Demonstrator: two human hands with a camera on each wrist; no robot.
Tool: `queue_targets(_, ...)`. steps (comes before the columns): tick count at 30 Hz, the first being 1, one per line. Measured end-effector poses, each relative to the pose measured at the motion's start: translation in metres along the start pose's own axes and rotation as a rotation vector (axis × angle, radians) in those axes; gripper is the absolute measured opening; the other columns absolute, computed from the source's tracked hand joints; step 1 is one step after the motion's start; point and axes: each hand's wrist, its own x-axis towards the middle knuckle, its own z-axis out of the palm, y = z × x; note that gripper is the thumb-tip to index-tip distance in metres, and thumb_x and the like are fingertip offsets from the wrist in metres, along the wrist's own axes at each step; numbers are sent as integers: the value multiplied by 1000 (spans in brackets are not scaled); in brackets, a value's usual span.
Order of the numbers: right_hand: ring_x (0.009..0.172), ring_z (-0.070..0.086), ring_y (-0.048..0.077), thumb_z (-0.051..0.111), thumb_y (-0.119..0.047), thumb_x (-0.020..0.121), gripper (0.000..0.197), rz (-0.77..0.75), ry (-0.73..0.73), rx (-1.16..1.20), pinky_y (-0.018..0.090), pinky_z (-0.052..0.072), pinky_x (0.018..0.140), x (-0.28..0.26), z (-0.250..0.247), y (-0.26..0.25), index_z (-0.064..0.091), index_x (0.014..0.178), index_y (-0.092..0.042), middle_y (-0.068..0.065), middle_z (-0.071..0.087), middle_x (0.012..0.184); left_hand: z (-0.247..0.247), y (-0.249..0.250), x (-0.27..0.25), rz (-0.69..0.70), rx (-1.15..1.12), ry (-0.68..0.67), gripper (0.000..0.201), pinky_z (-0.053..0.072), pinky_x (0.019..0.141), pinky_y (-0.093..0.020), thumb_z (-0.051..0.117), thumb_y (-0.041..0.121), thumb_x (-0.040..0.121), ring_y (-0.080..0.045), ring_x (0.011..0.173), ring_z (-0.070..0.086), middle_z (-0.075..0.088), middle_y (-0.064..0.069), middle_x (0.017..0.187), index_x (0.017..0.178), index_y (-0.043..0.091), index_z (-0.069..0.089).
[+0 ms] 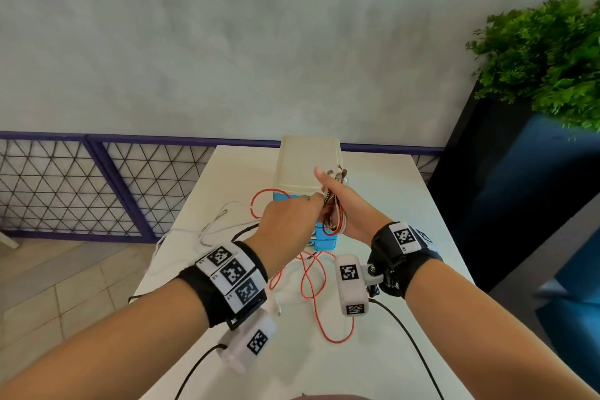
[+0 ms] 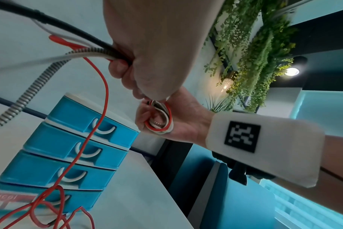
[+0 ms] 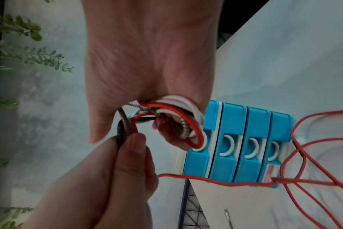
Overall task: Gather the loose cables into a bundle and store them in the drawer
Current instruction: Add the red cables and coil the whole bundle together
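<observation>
Above the white table [image 1: 383, 191], my right hand [image 1: 337, 201] holds a coiled bundle of cables [image 1: 331, 217]: red, white and braided loops wrapped round its fingers [image 3: 172, 139]. My left hand [image 1: 303, 208] meets it from the left and pinches the trailing strands [image 2: 100, 51], which are black, white, braided and red. The red cable [image 1: 313, 289] runs down in loose loops onto the table. Just behind my hands stands the blue drawer unit [image 2: 72, 139] with a cream top [image 1: 306, 166]. All its drawers are closed.
A white cable [image 1: 207, 230] and a black cable [image 1: 245, 232] lie loose on the table's left side. A wire fence [image 1: 81, 185] runs behind the table. A dark planter with green plants [image 1: 545, 52] stands at the right.
</observation>
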Motion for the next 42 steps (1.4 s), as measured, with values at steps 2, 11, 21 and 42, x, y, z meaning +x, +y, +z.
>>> queue_targets(2, 61, 49, 17, 74, -36, 80, 26, -14, -15, 0, 27, 42, 61, -1, -1, 2, 58, 75, -16, 7, 52, 67, -2, 3, 1, 7, -13, 8, 22, 35, 57, -34, 41, 9, 95, -29, 83, 63, 62, -8, 102, 117, 10, 45)
queue_targets(11, 56, 47, 15, 51, -8, 90, 27, -43, 86, 89, 27, 41, 52, -2, 0, 9, 61, 115, -11, 5, 50, 70, 11, 15, 10, 62, -78, -52, 25, 48, 66, -34, 42, 14, 97, -27, 86, 64, 64, -12, 103, 119, 2, 45)
queue_targets(21, 58, 48, 14, 43, -27, 99, 26, -142, -40, 599, 24, 46, 50, 3, 2, -5, 51, 79, -12, 2, 45, 68, 12, 3, 6, 24, -996, -522, 48, 42, 64, -20, 27, 38, 102, -8, 60, 57, 62, 0, 66, 79, 10, 58)
queue_targets(42, 32, 25, 4, 51, -45, 95, 42, -403, 232, 571, 18, 24, 33, -10, -4, -42, 39, 62, -22, -9, 28, 45, 86, -64, -2, 101, -585, -342, 25, 45, 68, -32, 46, 36, 96, -16, 67, 53, 57, -1, 79, 84, 15, 51)
